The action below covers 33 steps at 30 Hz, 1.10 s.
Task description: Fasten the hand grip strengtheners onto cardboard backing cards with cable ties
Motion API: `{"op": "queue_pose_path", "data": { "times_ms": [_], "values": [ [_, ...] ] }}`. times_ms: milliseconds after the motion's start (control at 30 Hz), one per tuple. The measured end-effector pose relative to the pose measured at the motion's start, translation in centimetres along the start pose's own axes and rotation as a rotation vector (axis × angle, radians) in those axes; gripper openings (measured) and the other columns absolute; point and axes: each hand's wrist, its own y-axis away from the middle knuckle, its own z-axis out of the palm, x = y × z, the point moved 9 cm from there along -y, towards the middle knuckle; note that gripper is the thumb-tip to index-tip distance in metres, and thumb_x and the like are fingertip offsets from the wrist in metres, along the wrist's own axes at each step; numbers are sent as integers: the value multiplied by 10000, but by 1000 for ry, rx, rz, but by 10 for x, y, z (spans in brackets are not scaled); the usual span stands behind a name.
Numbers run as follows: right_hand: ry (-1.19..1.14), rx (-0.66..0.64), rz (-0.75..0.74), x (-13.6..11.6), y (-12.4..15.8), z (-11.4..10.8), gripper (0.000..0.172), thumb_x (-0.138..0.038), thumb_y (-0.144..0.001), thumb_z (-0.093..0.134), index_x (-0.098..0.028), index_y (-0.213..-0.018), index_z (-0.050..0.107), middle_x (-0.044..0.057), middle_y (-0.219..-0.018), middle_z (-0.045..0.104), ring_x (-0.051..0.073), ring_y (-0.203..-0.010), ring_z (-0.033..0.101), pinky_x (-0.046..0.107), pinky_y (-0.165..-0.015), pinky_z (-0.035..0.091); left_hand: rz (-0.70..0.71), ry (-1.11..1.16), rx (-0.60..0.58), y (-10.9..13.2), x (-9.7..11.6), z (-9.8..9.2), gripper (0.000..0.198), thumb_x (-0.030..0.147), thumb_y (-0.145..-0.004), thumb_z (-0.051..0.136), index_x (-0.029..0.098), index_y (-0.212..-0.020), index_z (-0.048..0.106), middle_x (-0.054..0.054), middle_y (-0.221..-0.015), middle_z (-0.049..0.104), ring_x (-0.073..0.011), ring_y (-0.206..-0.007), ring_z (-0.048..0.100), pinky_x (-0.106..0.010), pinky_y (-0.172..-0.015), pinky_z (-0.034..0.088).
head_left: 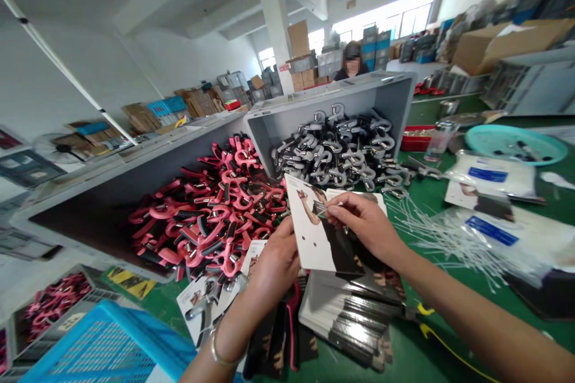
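My left hand (pixel 276 260) grips the left edge of a printed backing card (pixel 317 245) with punched holes, holding it tilted upright. At the card's upper right, my right hand (pixel 359 218) pinches a thin pale strand that looks like a cable tie (pixel 321 213); most of it is hidden by the fingers. Under the hands lies a fanned stack of cards (pixel 341 311). Left of it are a pink-and-black spring clipper (pixel 293 323) on a card and a grey clipper (pixel 204 305) on another card. A bunch of white cable ties (pixel 449 239) spreads right of my right hand.
A grey crate (pixel 108 161) of pink clippers (pixel 224 209) and another crate (pixel 330 96) of grey clippers (pixel 332 152) tip toward me. Yellow-handled cutters (pixel 426 326), plastic bags (pixel 494 173), a teal tray (pixel 516 143) and a blue basket (pixel 112 341) surround the work area. A person (pixel 353 63) is behind.
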Motion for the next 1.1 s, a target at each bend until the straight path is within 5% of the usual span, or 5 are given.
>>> {"op": "queue_pose_path", "data": {
  "times_ms": [133, 267, 567, 1100],
  "values": [
    [119, -149, -63, 0, -16, 12, 144, -336, -900, 603, -201, -895, 654, 4, -846, 666, 149, -707, 599, 278, -671, 486, -72, 21, 14, -4, -27, 3, 167, 87, -831, 574, 176, -838, 715, -53, -890, 703, -187, -836, 658, -297, -800, 530],
    [162, -139, -85, 7, -18, 16, 135, -310, -919, 577, -201, -910, 656, -3, -845, 653, 148, -723, 581, 279, -703, 461, -227, -25, 76, -10, -46, 1, 166, 71, -803, 555, 162, -829, 691, -33, -792, 698, -161, -698, 635, -263, -690, 524],
    [284, -83, -200, -3, -8, 16, 103, -240, -945, 538, -204, -958, 634, 10, -921, 650, 165, -870, 595, 286, -805, 439, -259, 45, 84, -16, -51, 17, 105, 150, -747, 638, 194, -806, 713, -59, -772, 715, -252, -849, 675, -346, -797, 555],
    [388, -97, -326, -19, -3, 22, 221, -110, -931, 463, -210, -991, 651, 25, -945, 655, 174, -905, 593, 302, -828, 430, -208, 95, 86, -10, -44, 8, 133, 71, -732, 570, 167, -664, 632, -25, -711, 663, -165, -708, 616, -270, -705, 493]
  ]
}}
